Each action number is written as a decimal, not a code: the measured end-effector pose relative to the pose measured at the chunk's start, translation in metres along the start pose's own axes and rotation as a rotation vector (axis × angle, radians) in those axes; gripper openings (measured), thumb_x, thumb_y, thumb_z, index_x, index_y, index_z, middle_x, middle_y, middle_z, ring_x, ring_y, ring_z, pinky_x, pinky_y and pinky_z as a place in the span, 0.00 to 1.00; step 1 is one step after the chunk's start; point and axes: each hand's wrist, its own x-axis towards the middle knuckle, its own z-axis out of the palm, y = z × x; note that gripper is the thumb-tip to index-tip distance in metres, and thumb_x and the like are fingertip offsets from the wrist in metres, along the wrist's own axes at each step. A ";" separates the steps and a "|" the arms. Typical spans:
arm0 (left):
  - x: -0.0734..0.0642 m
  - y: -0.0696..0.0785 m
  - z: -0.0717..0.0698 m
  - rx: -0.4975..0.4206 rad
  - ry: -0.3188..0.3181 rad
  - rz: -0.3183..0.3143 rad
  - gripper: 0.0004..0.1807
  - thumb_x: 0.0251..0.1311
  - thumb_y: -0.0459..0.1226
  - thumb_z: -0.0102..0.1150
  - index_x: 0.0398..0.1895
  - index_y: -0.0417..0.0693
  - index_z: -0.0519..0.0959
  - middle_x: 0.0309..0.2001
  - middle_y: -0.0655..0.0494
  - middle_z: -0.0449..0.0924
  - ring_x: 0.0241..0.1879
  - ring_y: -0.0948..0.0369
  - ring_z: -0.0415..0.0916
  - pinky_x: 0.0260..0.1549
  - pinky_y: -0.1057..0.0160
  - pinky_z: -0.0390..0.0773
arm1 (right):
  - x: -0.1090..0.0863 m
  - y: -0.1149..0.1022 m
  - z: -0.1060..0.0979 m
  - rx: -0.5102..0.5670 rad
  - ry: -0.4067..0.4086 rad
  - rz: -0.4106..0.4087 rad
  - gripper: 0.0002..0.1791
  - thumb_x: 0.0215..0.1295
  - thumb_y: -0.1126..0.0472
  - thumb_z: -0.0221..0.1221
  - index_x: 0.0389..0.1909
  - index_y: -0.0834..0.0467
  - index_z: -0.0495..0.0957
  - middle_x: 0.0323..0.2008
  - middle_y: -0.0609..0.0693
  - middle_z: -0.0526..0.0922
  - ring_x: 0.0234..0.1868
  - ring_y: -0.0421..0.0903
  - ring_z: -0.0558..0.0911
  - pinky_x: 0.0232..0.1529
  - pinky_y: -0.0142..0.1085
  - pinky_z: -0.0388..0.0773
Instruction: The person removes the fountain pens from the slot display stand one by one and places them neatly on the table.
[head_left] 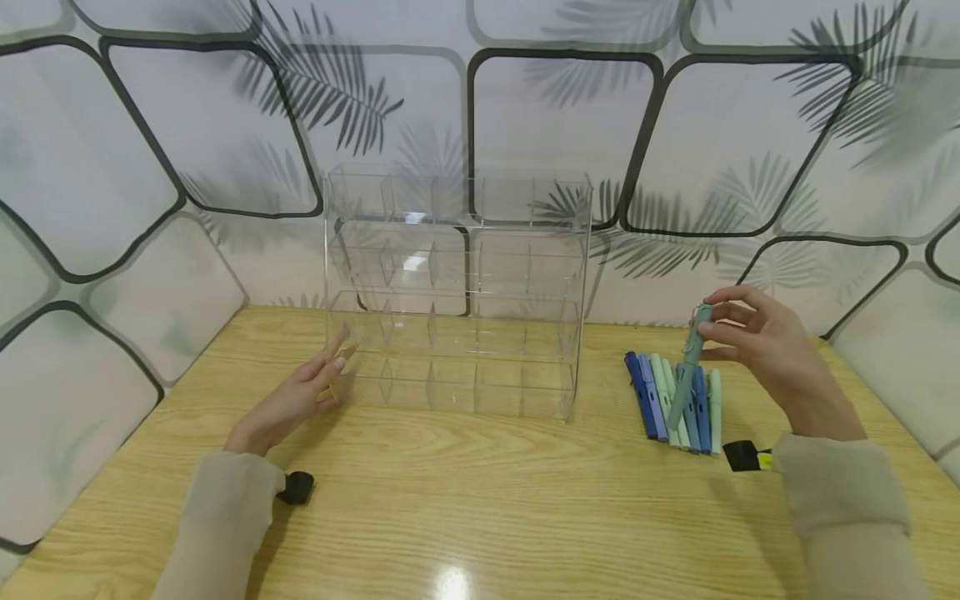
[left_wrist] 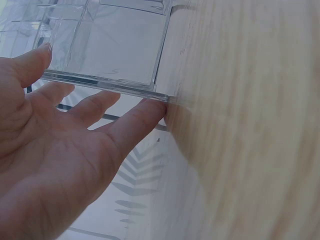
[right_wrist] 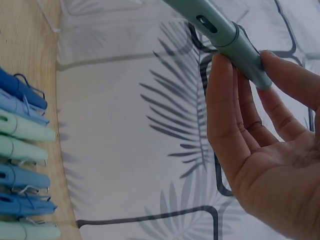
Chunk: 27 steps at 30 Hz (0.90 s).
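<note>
In the head view my right hand (head_left: pixel 772 350) pinches a grey-green pen (head_left: pixel 691 350) near its top end, between thumb and fingers. The pen stands nearly upright, tilted, above a row of pens (head_left: pixel 642 400) in blues and pale greens on the table. The right wrist view shows the clip and a slot in the held pen (right_wrist: pixel 215 30). My left hand (head_left: pixel 296 396) is at the left side of a clear plastic tiered rack (head_left: pixel 453 400). In the left wrist view, fairly straight fingers (left_wrist: pixel 135 125) touch the rack's side edge (left_wrist: pixel 105 87).
The rack has several tiers of small divided compartments and stands near the back of the wooden table (head_left: pixel 465 483). Behind it rises a wall covering (head_left: pixel 562 125) with dark outlines and leaf prints. A black strap piece hangs at each wrist.
</note>
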 end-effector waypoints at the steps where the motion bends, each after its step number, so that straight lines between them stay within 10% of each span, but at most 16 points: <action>1: 0.000 0.000 0.000 0.001 -0.001 0.000 0.36 0.83 0.49 0.33 0.82 0.64 0.28 0.81 0.44 0.25 0.77 0.38 0.25 0.69 0.30 0.47 | -0.002 0.000 -0.003 -0.004 0.013 -0.002 0.16 0.69 0.79 0.57 0.50 0.59 0.78 0.39 0.49 0.81 0.36 0.44 0.84 0.36 0.39 0.87; 14: 0.002 0.001 0.001 0.007 0.004 0.002 0.36 0.83 0.51 0.33 0.82 0.61 0.28 0.81 0.43 0.27 0.77 0.39 0.26 0.69 0.31 0.47 | -0.006 0.002 -0.027 -0.030 0.139 0.046 0.14 0.68 0.75 0.61 0.50 0.56 0.81 0.38 0.47 0.83 0.35 0.41 0.83 0.34 0.35 0.86; 27: -0.001 0.000 0.000 0.017 -0.008 -0.005 0.37 0.82 0.52 0.34 0.82 0.63 0.28 0.81 0.46 0.26 0.78 0.40 0.25 0.69 0.32 0.48 | -0.015 0.029 -0.067 -0.269 0.173 0.291 0.09 0.74 0.63 0.61 0.50 0.49 0.76 0.36 0.40 0.85 0.36 0.38 0.84 0.37 0.33 0.85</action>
